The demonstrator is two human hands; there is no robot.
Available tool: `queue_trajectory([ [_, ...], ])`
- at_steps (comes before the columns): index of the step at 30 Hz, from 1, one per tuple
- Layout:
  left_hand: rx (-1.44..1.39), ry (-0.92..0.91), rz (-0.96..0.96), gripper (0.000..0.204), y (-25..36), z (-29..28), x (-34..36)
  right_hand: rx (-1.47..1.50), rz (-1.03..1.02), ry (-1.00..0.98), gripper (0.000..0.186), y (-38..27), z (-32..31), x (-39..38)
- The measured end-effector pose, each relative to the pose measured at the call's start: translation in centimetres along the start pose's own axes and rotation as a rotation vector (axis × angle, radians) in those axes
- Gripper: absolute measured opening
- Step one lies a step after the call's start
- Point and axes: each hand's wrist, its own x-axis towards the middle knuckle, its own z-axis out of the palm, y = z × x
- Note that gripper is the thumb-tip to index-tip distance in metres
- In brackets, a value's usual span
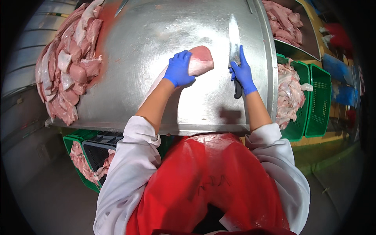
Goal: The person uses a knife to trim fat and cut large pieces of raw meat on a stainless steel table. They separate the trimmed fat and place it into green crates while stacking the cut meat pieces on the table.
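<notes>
A pale pink piece of meat [202,61], boneless and cut to a rounded end, lies on the metal worktable [149,35]. My left hand [179,70], in a blue glove, presses down over it with the fingers wrapped round its top. Part of the meat stretches back beneath my left wrist and forearm. To the right, my right hand [243,74], also gloved in blue, grips a knife [234,35] by its black handle. The broad blade points away from me, apart from the meat, with my index finger stretched along it.
A heap of meat [72,64] covers the table's left end. Beyond the right edge stand a metal bin of meat [284,21], a green crate with trimmings [290,94] and another green crate [319,100]. Crates with trimmings [83,162] stand below the table at left.
</notes>
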Motion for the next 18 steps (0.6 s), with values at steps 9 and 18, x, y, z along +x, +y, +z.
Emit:
queue_trajectory([
  [9, 0.024, 0.258, 0.257, 0.029, 8.3, 3.0, 2.4, 0.292, 0.094, 0.146, 0.083, 2.3, -5.7, -4.4],
  [18, 0.499, 0.073, 0.114, 0.015, 8.6, 3.0, 6.6, 0.209, 0.077, 0.100, 0.086, 2.3, -5.8, -4.6],
])
